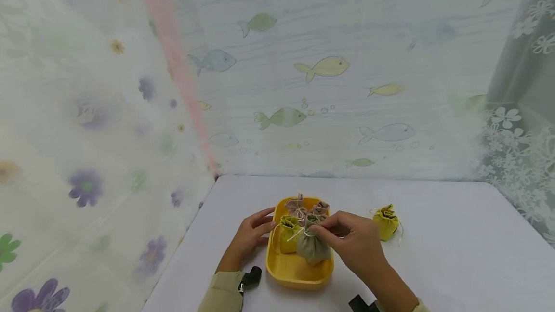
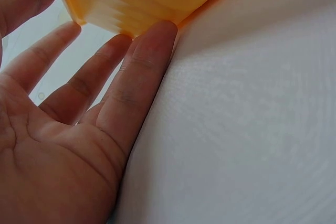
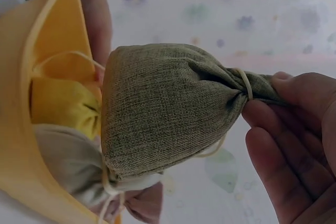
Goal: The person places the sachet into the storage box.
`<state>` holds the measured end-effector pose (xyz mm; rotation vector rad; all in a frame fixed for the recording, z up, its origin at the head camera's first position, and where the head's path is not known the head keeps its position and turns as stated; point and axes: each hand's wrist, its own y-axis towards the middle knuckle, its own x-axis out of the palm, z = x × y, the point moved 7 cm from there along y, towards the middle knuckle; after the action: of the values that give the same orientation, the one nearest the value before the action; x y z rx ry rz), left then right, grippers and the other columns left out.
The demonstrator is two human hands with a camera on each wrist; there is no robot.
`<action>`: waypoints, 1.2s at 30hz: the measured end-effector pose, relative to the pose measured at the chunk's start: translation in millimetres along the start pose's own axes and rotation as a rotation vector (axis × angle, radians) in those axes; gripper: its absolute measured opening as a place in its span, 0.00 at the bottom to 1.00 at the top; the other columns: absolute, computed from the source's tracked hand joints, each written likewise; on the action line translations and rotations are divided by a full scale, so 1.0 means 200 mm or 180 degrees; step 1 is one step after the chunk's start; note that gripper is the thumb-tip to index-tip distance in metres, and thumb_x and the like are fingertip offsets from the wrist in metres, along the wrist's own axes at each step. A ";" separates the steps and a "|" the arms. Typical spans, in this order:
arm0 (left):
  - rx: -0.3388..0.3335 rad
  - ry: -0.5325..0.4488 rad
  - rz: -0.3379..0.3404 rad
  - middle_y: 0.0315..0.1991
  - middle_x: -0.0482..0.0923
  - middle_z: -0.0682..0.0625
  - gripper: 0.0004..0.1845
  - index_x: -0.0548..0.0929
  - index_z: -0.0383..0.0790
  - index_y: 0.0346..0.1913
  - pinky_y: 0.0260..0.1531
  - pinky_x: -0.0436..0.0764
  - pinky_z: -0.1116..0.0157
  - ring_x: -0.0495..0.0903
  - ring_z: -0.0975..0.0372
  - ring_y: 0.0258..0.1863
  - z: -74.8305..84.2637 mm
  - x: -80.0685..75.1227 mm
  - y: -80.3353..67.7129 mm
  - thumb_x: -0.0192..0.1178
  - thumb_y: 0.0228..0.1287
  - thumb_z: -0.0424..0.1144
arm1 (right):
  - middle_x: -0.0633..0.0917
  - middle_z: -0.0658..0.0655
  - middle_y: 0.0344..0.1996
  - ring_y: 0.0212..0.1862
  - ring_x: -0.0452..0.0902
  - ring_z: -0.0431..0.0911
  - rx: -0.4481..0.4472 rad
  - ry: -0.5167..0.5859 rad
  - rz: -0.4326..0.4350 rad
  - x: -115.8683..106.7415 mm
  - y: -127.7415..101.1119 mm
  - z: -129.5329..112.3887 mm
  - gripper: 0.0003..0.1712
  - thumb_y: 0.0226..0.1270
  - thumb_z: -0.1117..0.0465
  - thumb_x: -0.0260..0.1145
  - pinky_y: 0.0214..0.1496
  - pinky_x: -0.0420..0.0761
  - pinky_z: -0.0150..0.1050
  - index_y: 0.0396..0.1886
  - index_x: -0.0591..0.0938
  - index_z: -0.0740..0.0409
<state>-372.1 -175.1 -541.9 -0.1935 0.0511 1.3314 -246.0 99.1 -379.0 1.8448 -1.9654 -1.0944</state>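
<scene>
Four small drawstring cloth pouches in the yellow plastic tray, a fifth yellow pouch on the worktop; your right hand pinches the olive-green linen pouch by its neck, neck up, while your left hand rests flat against the tray.

No writing, label, brand or number can be read anywhere; the curtains carry only fish and flower prints.
</scene>
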 end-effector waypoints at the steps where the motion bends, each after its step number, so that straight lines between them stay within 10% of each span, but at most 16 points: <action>1: -0.0008 -0.0014 -0.0005 0.70 0.76 0.42 0.35 0.76 0.59 0.72 0.50 0.89 0.56 0.82 0.54 0.61 0.00 0.00 0.00 0.71 0.62 0.59 | 0.88 0.39 0.28 0.26 0.85 0.33 0.0007 0.0034 -0.0023 0.02 -0.01 0.00 0.11 0.56 0.58 0.82 0.27 0.87 0.31 0.29 0.87 0.39; 23: 0.0023 -0.0031 -0.0062 0.70 0.75 0.42 0.35 0.75 0.59 0.73 0.52 0.88 0.56 0.82 0.53 0.62 -0.01 0.00 0.00 0.70 0.63 0.59 | 0.85 0.34 0.28 0.27 0.77 0.31 0.0040 -0.0062 -0.0513 0.27 -0.10 0.03 0.06 0.60 0.57 0.80 0.26 0.83 0.29 0.29 0.88 0.44; 36: -0.0015 -0.0008 -0.0079 0.70 0.76 0.43 0.35 0.75 0.60 0.73 0.52 0.88 0.56 0.82 0.53 0.63 -0.01 0.00 -0.01 0.70 0.64 0.59 | 0.85 0.34 0.28 0.32 0.78 0.32 0.0555 -0.0136 -0.1211 0.40 -0.15 0.11 0.05 0.63 0.50 0.77 0.35 0.84 0.28 0.29 0.88 0.37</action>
<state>-370.2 -176.3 -542.6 -0.1958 0.0432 1.3072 -251.2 34.2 -440.2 2.3790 -1.8276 -1.0944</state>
